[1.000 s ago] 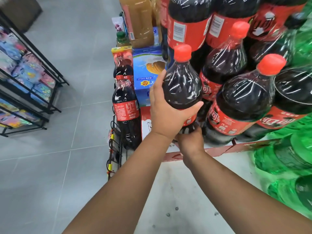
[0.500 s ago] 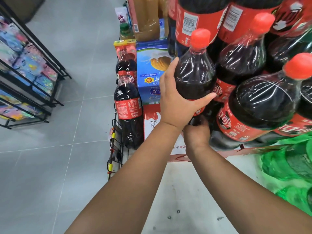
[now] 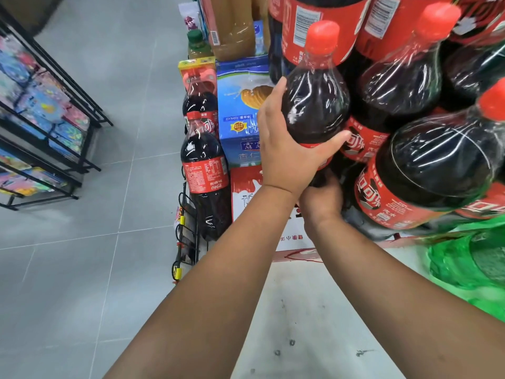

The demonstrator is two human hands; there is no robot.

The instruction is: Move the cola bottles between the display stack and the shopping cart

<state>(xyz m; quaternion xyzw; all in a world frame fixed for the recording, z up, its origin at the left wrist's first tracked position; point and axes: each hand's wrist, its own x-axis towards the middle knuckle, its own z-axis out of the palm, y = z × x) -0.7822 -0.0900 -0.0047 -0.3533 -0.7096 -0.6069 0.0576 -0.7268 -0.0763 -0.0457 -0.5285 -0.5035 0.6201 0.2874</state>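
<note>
gripping cola bottle [image 3: 314,105]: left hand [image 3: 287,157], right hand [image 3: 321,202]; nearby label [image 3: 209,175] coca-cola

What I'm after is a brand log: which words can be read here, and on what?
"Coca-Cola": standing cola bottle, red label.
"可口": stacked cola bottle, red label.
"杏仁": blue carton.
Unreadable: the held cola bottle label, mostly under the left hand.
Small print and barcodes: too small to read.

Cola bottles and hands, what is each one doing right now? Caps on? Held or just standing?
Held cola bottle: red cap on, tilted, gripped by both hands.
Left hand: wrapped round the bottle's shoulder.
Right hand: grips the bottle lower down.
Standing cola bottle: upright, cap on, untouched.
Wrapped cola bottles: caps on, leaning, in clear plastic film.
Blue carton: shut.
</note>
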